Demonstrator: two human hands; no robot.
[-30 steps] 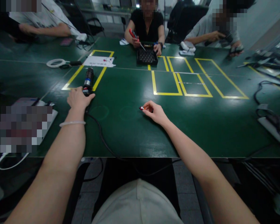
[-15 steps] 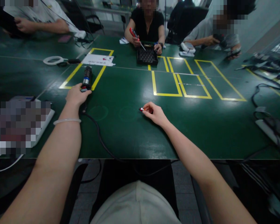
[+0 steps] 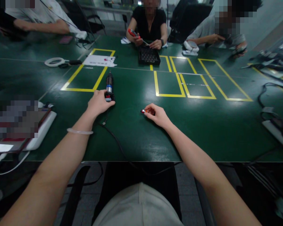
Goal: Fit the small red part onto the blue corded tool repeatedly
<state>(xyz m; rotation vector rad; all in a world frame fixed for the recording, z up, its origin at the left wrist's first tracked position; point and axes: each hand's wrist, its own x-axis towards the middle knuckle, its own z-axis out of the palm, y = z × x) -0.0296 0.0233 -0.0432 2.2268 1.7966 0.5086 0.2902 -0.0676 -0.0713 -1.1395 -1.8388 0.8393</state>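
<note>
My left hand [image 3: 100, 102] is closed round the rear end of a corded electric screwdriver [image 3: 109, 82]. Its body is black with a silver and blue band, and its narrow tip points to the far side of the table. From the rear, a black cord [image 3: 118, 142] runs over the near table edge. My right hand [image 3: 155, 113] rests at the middle of the table, thumb and fingers pinching a small red, white and black piece [image 3: 143, 111]. The fingers hide part of it, so its kind is unclear.
Yellow tape rectangles [image 3: 170, 95] mark the green table [image 3: 143, 141]. A printed paper [image 3: 99, 60] lies at the far left. Opposite, a person holds a red-handled tool [image 3: 132, 33] over a black tray [image 3: 149, 59]. Devices [image 3: 41, 133] lie at left, cables [image 3: 269, 94] at right.
My left hand has moved right and toward me with the electric screwdriver, out of the left taped rectangle. My right hand stays put. The person opposite has brought their hands together above the tray.
</note>
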